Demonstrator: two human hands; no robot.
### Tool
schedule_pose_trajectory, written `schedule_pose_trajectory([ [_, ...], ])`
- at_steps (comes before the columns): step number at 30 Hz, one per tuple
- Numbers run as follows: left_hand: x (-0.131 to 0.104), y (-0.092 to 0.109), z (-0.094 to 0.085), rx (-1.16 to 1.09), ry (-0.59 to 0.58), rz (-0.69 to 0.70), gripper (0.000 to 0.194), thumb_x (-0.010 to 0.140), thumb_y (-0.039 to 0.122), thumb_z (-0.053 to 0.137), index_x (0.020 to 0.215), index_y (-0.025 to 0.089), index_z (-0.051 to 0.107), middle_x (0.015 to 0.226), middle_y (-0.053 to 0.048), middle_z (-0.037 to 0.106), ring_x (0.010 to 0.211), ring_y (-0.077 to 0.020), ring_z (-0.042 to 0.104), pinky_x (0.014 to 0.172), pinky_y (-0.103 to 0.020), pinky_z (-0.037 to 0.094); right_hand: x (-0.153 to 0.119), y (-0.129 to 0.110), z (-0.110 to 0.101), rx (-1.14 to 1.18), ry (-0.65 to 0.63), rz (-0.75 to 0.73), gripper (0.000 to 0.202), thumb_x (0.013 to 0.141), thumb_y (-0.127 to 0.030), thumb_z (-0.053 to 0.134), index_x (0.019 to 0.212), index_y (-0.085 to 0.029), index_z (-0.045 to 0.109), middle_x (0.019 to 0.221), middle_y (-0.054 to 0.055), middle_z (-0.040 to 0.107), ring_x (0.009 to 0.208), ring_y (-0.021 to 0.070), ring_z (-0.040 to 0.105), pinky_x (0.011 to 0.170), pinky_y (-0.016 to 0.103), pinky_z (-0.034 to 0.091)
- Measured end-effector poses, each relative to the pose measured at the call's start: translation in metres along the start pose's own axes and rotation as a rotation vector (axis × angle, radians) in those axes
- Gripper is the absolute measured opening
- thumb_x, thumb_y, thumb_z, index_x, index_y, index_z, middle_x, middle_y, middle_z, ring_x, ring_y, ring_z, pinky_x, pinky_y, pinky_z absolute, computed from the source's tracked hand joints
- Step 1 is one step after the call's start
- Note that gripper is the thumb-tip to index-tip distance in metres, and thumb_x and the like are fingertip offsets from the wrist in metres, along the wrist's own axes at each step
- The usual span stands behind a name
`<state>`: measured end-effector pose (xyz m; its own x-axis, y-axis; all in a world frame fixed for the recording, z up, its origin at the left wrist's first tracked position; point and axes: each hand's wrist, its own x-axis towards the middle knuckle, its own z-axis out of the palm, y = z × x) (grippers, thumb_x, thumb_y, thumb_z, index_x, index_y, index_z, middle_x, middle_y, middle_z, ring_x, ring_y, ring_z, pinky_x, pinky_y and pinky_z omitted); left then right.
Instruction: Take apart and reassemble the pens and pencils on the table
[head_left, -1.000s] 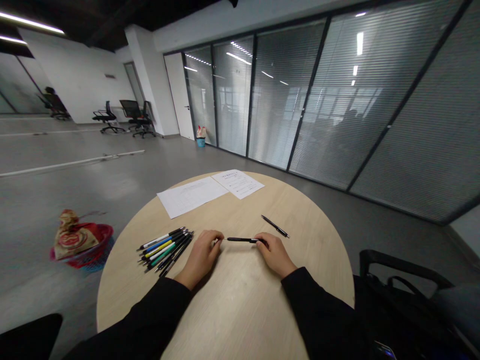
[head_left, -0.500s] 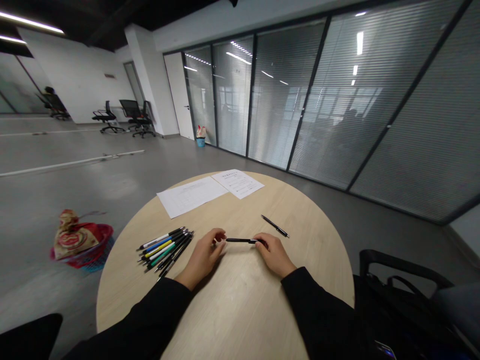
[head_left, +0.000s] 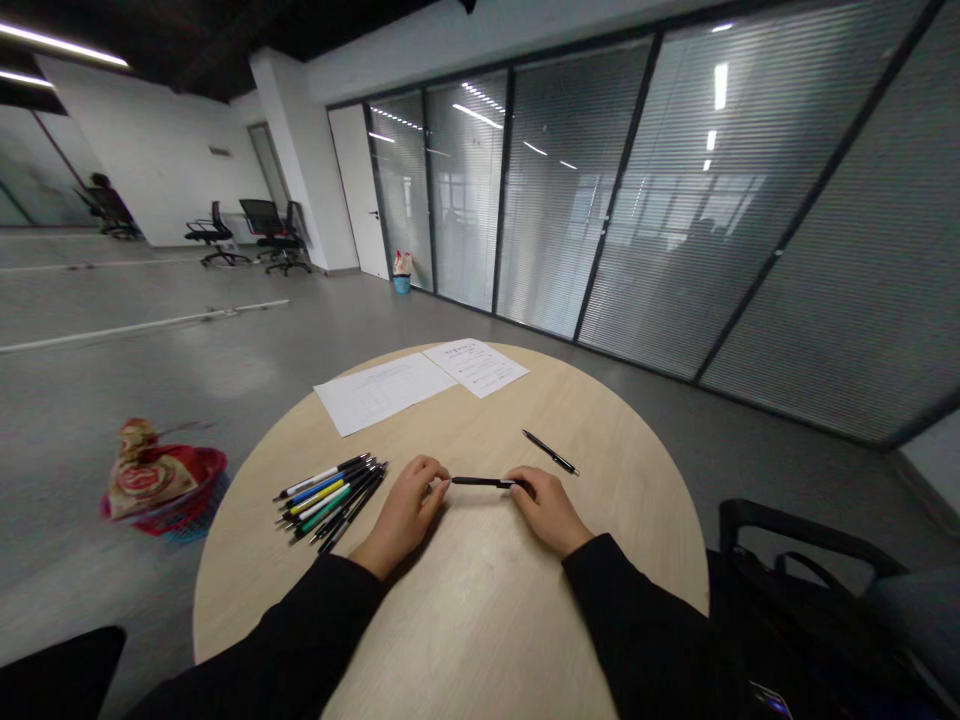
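Observation:
A black pen (head_left: 481, 482) lies level between my two hands, just above or on the round wooden table (head_left: 465, 600). My left hand (head_left: 409, 510) pinches its left end with thumb and fingertips. The right end is gripped by my right hand (head_left: 546, 508), with the fingers curled around it. To the left of my left hand is a pile of several pens (head_left: 330, 500) in black, white, blue, yellow and green. Another black pen (head_left: 550, 452) rests alone beyond my right hand.
Two printed sheets, one on the left (head_left: 384, 392) and one on the right (head_left: 478, 367), lie at the table's far side. A red basket (head_left: 176, 512) holding a paper bag stands on the floor at left. A black chair (head_left: 810, 530) is at right.
The fingers of my left hand have closed in slightly around the pen's left end. My right hand and the other pens look unmoved.

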<state>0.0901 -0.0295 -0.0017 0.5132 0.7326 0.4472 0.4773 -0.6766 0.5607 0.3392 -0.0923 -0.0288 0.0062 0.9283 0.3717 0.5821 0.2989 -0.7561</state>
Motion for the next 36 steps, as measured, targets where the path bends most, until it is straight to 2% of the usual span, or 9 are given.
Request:
schedule_pose_trajectory([
  [6,-0.001,-0.004,0.002,0.019,-0.013,0.007,0.019,0.098,0.031,0.047,0.093,0.020,0.061,0.099,-0.007,0.062,0.093,-0.0220,0.058,0.086,-0.036,0.048,0.000,0.000,0.000,-0.060,-0.041,-0.013,0.019,0.088,-0.012,0.056,0.095,-0.020,0.072,0.097,0.006,0.073,0.095,0.0220,0.065,0.089,0.035,0.046],
  [11,-0.003,-0.007,0.003,0.127,0.020,-0.043,0.021,0.095,0.026,0.048,0.110,0.017,0.059,0.107,-0.010,0.062,0.100,-0.0246,0.058,0.092,-0.039,0.048,0.001,0.001,0.000,-0.008,-0.012,-0.003,0.018,0.090,-0.015,0.054,0.094,-0.020,0.071,0.093,0.005,0.072,0.090,0.0206,0.065,0.084,0.032,0.047],
  [15,-0.004,-0.006,-0.002,0.316,-0.075,-0.055,0.024,0.092,0.018,0.046,0.111,0.016,0.062,0.110,-0.013,0.060,0.101,-0.0272,0.056,0.092,-0.041,0.046,0.002,0.006,0.000,0.045,0.024,0.047,0.018,0.089,-0.018,0.054,0.095,-0.019,0.071,0.090,0.004,0.072,0.086,0.0200,0.064,0.078,0.031,0.046],
  [22,-0.005,-0.001,-0.007,0.515,-0.213,-0.121,0.025,0.094,0.016,0.043,0.106,0.018,0.063,0.096,-0.011,0.058,0.087,-0.0251,0.057,0.078,-0.035,0.043,0.002,0.005,-0.002,0.075,0.046,0.079,0.019,0.088,-0.021,0.053,0.095,-0.019,0.071,0.086,0.003,0.071,0.078,0.0192,0.062,0.075,0.030,0.046],
  [28,-0.006,-0.010,-0.006,0.442,-0.236,-0.100,0.027,0.099,0.019,0.037,0.092,0.020,0.062,0.091,-0.009,0.062,0.085,-0.0230,0.058,0.076,-0.033,0.042,0.002,0.003,-0.002,0.084,0.046,0.088,0.019,0.088,-0.022,0.052,0.094,-0.019,0.070,0.087,0.003,0.071,0.080,0.0194,0.063,0.076,0.030,0.047],
  [36,-0.004,-0.010,-0.006,0.213,-0.110,-0.107,0.021,0.097,0.029,0.043,0.095,0.019,0.061,0.094,-0.010,0.068,0.089,-0.0247,0.063,0.082,-0.035,0.047,0.003,0.006,0.000,0.095,0.061,0.092,0.019,0.087,-0.024,0.053,0.093,-0.019,0.070,0.084,0.003,0.070,0.078,0.0192,0.062,0.075,0.030,0.047],
])
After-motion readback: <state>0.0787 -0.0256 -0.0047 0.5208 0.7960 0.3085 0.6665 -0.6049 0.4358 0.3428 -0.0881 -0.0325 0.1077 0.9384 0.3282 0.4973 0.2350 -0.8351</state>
